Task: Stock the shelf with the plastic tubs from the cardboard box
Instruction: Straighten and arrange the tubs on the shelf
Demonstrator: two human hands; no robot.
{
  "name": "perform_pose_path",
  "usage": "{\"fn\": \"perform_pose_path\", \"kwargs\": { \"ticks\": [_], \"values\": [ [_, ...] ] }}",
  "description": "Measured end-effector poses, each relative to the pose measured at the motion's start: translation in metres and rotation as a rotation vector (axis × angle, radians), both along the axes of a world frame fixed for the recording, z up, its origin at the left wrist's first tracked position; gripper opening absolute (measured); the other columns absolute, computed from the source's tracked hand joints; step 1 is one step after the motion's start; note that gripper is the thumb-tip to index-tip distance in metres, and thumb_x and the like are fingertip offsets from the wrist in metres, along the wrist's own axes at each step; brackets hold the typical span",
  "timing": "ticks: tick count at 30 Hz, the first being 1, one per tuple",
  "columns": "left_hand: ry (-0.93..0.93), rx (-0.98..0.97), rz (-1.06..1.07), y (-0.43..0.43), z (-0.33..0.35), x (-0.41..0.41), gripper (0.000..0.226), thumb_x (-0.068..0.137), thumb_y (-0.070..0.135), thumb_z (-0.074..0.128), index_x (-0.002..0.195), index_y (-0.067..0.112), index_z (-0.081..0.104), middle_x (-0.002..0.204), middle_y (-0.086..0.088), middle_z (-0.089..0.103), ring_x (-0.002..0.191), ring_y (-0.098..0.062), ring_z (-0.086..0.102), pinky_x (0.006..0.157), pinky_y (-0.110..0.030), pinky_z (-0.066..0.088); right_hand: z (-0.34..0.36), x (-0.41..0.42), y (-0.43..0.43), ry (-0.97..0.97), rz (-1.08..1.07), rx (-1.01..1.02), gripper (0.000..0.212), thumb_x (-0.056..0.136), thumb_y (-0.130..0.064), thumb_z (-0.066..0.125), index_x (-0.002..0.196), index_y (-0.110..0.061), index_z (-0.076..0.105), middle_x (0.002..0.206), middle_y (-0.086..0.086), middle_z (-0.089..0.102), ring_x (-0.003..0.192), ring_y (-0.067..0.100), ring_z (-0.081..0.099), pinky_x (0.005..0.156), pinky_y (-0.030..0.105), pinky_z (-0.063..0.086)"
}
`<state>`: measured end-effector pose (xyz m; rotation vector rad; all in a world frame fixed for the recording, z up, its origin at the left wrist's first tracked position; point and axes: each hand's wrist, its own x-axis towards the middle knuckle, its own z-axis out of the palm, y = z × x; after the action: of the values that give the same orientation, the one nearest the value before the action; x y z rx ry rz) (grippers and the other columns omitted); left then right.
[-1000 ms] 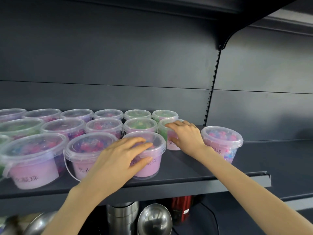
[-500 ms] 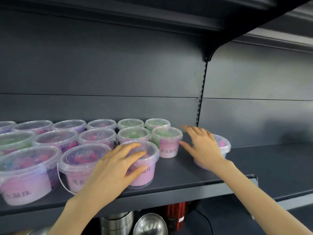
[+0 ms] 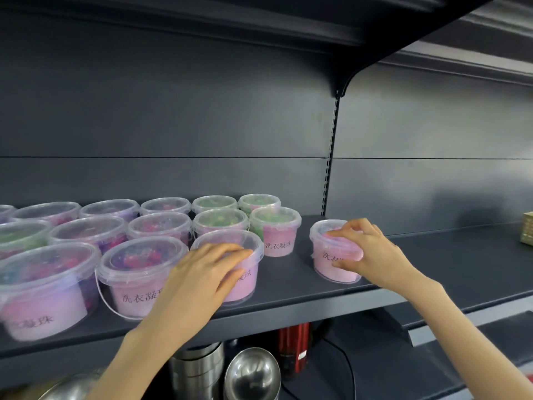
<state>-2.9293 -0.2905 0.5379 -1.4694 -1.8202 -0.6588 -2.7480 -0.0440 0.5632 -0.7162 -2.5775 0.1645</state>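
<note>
Left hand (image 3: 199, 281) is laid over the front tub (image 3: 230, 239), the rightmost one of the front row. Its fingers are spread across the clear lid and its thumb is pressed against the pink label, so the tub is held between them. Right hand (image 3: 372, 255) is clamped on the lone tub (image 3: 323, 251), with curled fingertips set on the lid and the thumb hooked against the lower wall. Both tubs are stood upright on the dark grey shelf (image 3: 288, 301), near its front edge, with a bare stretch of shelf left between them.

To the left of the front tub, further tubs (image 3: 138, 269) are ranged in three rows running back towards the rear panel. Their lids are on, and pink labels printed with dark characters are turned forward. Pink, purple and blue contents are shown through most lids, while green contents are shown in the green tubs (image 3: 219, 223) at the right end of the two back rows. One labelled tub (image 3: 277, 238) is placed just behind and to the right of the front tub, apart from the lone tub.

A slotted upright (image 3: 328, 180) is fixed to the back panel behind the lone tub. At the far right edge a tan object (image 3: 527, 232) is cut off by the frame and cannot be identified. Beneath the shelf, steel pots (image 3: 199, 370), a steel bowl (image 3: 252, 376), a red item (image 3: 294, 345) and a black cable (image 3: 346, 368) are seen.
</note>
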Motion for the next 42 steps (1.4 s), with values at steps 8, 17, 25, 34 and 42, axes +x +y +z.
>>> {"fn": "perform_pose_path", "kwargs": {
  "ticks": [8, 17, 25, 34, 42],
  "values": [
    [0.040, -0.006, 0.045, -0.001, 0.001, 0.003, 0.035, 0.085, 0.036, 0.041, 0.107, 0.030, 0.066, 0.101, 0.016, 0.065, 0.092, -0.004, 0.043, 0.072, -0.015, 0.042, -0.008, -0.004, -0.021, 0.069, 0.277, -0.063, 0.053, 0.079, -0.038, 0.068, 0.113, -0.066, 0.038, 0.123, -0.033, 0.038, 0.119, -0.003, 0.037, 0.089, 0.027, 0.040],
    [-0.032, -0.043, 0.002, 0.000, -0.002, -0.004, 0.035, 0.088, 0.038, 0.039, 0.113, 0.031, 0.063, 0.107, 0.016, 0.063, 0.095, -0.003, 0.047, 0.076, -0.022, 0.045, -0.011, -0.031, -0.038, 0.095, 0.429, -0.115, 0.052, 0.077, -0.037, 0.069, 0.122, -0.052, 0.047, 0.126, -0.028, 0.041, 0.124, 0.000, 0.037, 0.099, 0.037, 0.041],
    [-0.044, -0.062, -0.008, 0.002, -0.003, -0.008, 0.035, 0.089, 0.038, 0.039, 0.114, 0.031, 0.061, 0.110, 0.016, 0.062, 0.097, -0.006, 0.049, 0.077, -0.026, 0.046, -0.012, -0.035, -0.032, 0.117, 0.458, -0.173, 0.051, 0.078, -0.029, 0.071, 0.119, -0.049, 0.049, 0.128, -0.025, 0.042, 0.126, 0.000, 0.034, 0.106, 0.036, 0.034],
    [0.069, 0.339, 0.110, -0.026, -0.022, 0.001, 0.031, 0.088, 0.025, 0.049, 0.114, 0.016, 0.063, 0.112, -0.002, 0.065, 0.105, -0.017, 0.051, 0.107, -0.047, 0.024, -0.026, -0.036, -0.050, 0.368, 0.309, -0.139, 0.071, 0.075, -0.036, 0.076, 0.133, -0.045, 0.036, 0.142, -0.018, 0.013, 0.131, 0.004, 0.016, 0.103, 0.026, 0.027],
    [0.049, 0.192, 0.407, -0.050, -0.052, -0.025, 0.050, 0.088, 0.033, 0.038, 0.128, 0.006, 0.050, 0.129, -0.020, 0.052, 0.120, -0.037, 0.042, 0.107, -0.051, 0.020, -0.065, -0.057, -0.084, 0.573, 0.192, -0.185, 0.096, 0.075, -0.035, 0.075, 0.140, -0.041, 0.004, 0.150, -0.006, -0.007, 0.141, 0.018, 0.006, 0.105, 0.028, 0.025]
  ]
}}
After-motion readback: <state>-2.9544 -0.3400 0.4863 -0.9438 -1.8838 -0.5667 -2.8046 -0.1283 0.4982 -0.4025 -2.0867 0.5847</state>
